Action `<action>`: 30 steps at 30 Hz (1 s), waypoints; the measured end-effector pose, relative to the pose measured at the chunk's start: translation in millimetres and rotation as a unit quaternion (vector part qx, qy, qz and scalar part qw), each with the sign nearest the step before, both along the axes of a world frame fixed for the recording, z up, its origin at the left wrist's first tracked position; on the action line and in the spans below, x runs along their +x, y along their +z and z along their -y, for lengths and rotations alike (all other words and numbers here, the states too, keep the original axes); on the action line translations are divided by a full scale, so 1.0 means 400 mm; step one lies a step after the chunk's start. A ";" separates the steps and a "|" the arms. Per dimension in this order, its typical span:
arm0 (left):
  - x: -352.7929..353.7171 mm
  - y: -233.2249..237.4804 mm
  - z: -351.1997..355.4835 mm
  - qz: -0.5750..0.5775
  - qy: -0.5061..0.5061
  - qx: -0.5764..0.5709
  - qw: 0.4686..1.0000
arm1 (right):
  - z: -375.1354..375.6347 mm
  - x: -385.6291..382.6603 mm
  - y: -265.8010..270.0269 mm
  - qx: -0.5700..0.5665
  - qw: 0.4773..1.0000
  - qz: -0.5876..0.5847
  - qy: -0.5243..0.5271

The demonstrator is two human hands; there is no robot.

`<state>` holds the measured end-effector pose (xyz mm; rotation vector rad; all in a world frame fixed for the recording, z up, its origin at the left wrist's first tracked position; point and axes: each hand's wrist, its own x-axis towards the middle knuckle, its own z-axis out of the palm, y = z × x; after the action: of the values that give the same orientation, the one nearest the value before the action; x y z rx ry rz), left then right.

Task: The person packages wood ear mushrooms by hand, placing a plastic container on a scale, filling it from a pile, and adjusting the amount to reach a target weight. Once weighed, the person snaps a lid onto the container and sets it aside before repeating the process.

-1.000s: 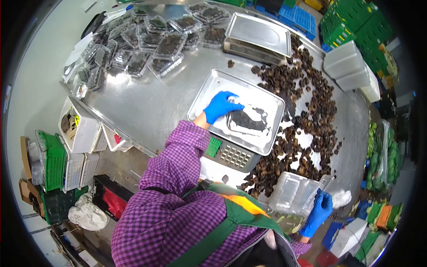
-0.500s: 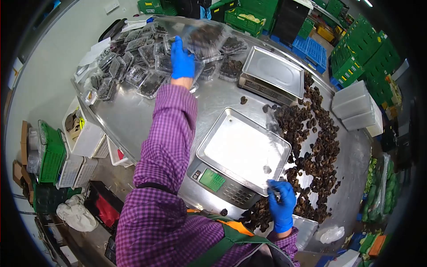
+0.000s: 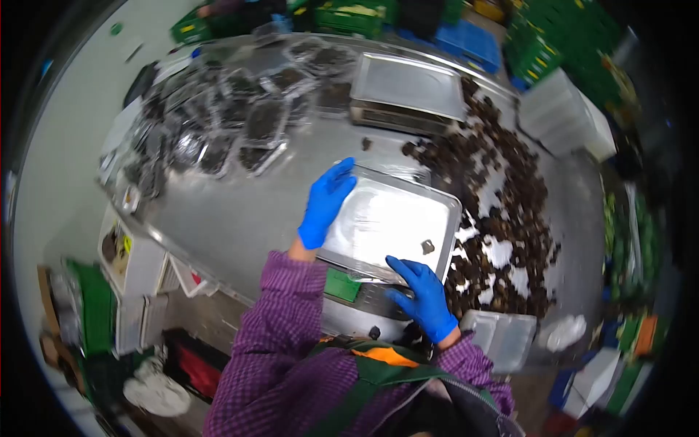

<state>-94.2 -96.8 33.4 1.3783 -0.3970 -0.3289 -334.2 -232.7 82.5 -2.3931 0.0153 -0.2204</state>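
Observation:
A kitchen-type digital scale with a silver pan (image 3: 441, 218) lies in front of me, its green display (image 3: 342, 285) partly covered. My left hand (image 3: 328, 205), in a blue glove, is at the pan's left side with its fingers stretched out. At the pan's near edge, my gloved right hand (image 3: 422, 297) has its thumb and fingers apart. Clear plastic edges glint on the pan between the hands; their shape is blurred. A small greyish piece (image 3: 427, 247) shows on the pan's right part. Dark, shrivelled mushroom-like pieces (image 3: 520, 240) are spread to the right.
Filled clear plastic punnets (image 3: 266, 122) are heaped at the back left. A second scale (image 3: 411, 86) stands behind the first. White stacked containers (image 3: 557, 113) are at the right edge, and clear trays (image 3: 502, 336) at the near right. Green crates (image 3: 353, 18) stand beyond the table.
My left hand has come back from the punnets to the pan's left side. My right hand has moved left along the pan's near edge. The view has shifted.

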 end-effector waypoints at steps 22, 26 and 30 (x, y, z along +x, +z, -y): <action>-0.176 -0.124 -0.004 0.165 0.052 0.169 0.970 | 0.306 -0.039 -0.458 0.046 0.975 -0.112 -0.187; -0.147 -0.125 0.002 0.146 0.060 0.136 0.978 | 0.381 -0.059 -0.434 0.095 0.953 -0.114 -0.263; -0.150 -0.104 0.015 0.107 0.030 0.139 0.984 | 0.527 -0.064 -0.368 0.132 0.935 -0.097 -0.316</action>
<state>-154.1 -102.7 -8.3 1.7033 -0.4999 -0.1902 -359.8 -443.7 -64.8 -2.0603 0.8603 -0.2563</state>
